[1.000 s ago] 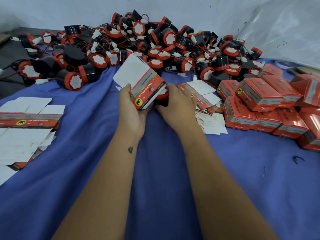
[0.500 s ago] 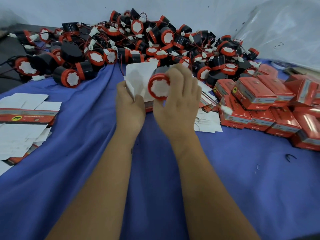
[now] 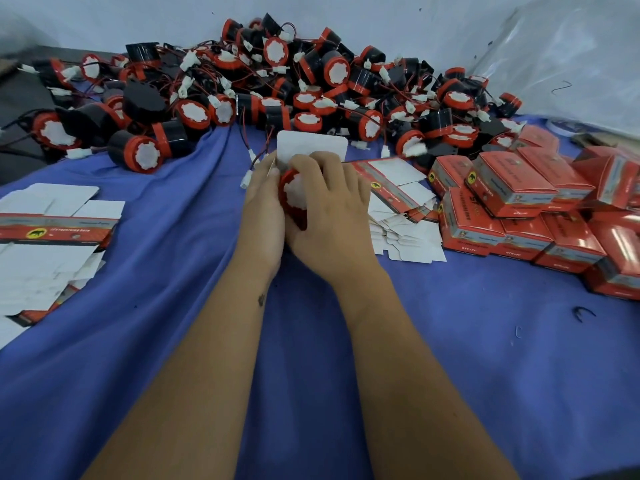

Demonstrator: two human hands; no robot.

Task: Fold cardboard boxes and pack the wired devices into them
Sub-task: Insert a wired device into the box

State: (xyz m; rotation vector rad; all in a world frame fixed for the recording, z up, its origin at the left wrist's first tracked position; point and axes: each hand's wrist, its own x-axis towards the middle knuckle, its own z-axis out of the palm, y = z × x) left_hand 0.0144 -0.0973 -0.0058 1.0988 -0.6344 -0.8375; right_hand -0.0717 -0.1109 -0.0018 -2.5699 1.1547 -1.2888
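Right hand [image 3: 329,216] is gripping the device [image 3: 294,199], left hand [image 3: 263,206] clasping the box [image 3: 311,147]; wire [image 3: 254,161] should be tucked first.

You see black devices [image 3: 143,152] with red rims and white faces, red folded boxes [image 3: 512,183], blue cloth [image 3: 485,341]

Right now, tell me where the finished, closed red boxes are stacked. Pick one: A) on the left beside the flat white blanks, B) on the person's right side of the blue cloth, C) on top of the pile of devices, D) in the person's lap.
B: the closed red boxes are stacked at the right of the blue cloth; only flat box blanks lie at the left.
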